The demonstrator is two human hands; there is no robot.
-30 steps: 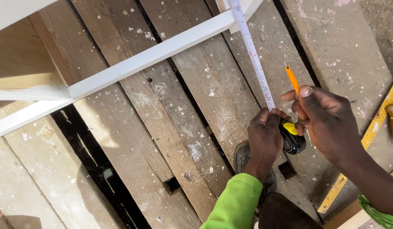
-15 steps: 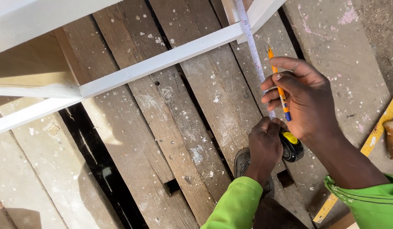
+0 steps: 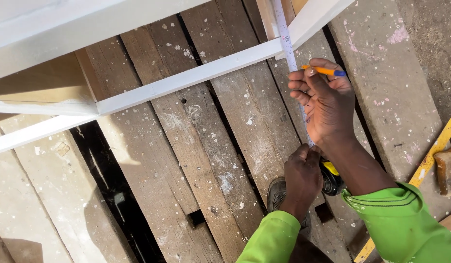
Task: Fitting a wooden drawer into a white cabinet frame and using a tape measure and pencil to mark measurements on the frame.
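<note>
White-painted wooden frame rail (image 3: 186,78); weathered brown wooden planks (image 3: 196,160) flecked with pale paint spots; white measuring tape blade (image 3: 286,39) with dark graduations; black-and-yellow tape case (image 3: 331,176); orange pencil (image 3: 325,71), blue-tipped; bright green sleeves (image 3: 405,224).

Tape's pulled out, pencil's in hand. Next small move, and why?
Probably tip the orange pencil down to the tape blade and mark. The right hand holds it sideways, tip off the tape; the left hand pins the tape case, with the blade lying across the white frame rail.

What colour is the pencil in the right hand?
Orange with a blue end, the pencil in the right hand; head view.
</note>
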